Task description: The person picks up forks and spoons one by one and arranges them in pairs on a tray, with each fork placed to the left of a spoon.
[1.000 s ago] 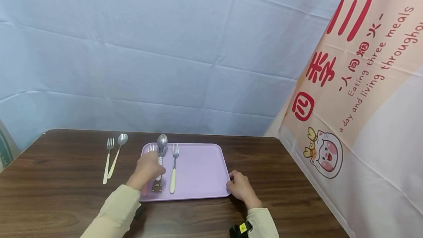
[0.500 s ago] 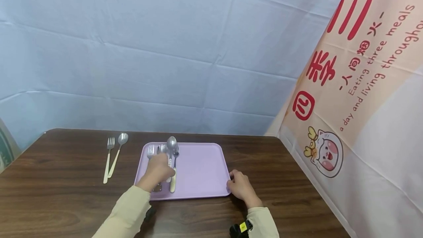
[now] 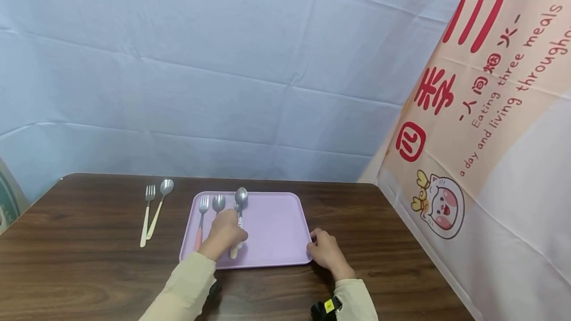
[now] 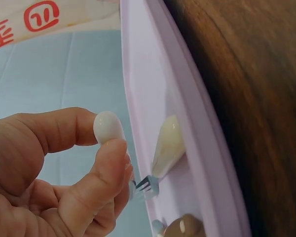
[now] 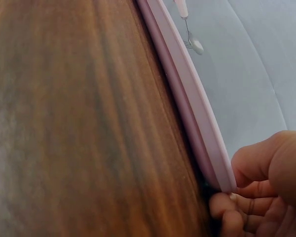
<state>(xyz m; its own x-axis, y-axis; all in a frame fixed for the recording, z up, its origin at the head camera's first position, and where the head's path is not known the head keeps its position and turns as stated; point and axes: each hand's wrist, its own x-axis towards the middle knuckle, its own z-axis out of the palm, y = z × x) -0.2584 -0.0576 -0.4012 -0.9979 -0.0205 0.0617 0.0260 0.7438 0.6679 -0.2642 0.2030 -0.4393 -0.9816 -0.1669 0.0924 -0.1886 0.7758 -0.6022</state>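
In the head view, my left hand (image 3: 226,232) pinches a white-handled spoon (image 3: 241,197) over the left half of a lilac tray (image 3: 276,227). The left wrist view shows the rounded handle end (image 4: 108,127) between thumb and forefinger, raised off the tray. Below it lies a fork with a cream handle (image 4: 168,145), its upper part mostly covered from the head. A pink-handled fork (image 3: 199,234) and a second spoon (image 3: 218,203) with a brown bear handle end (image 4: 185,227) lie further left on the tray. My right hand (image 3: 327,251) grips the tray's near right corner, thumb at the rim (image 5: 227,173).
Left of the tray, another fork (image 3: 146,217) and spoon (image 3: 157,212) with cream handles lie side by side on the dark wooden table (image 3: 80,241). A pale blue cloth (image 3: 200,88) hangs behind the table, and a printed banner (image 3: 482,113) along the right side.
My left hand has carried the white-handled spoon rightward, from over the bear-handled spoon to over the cream-handled fork. The pink-handled fork is now uncovered. My right hand stays at the tray corner.
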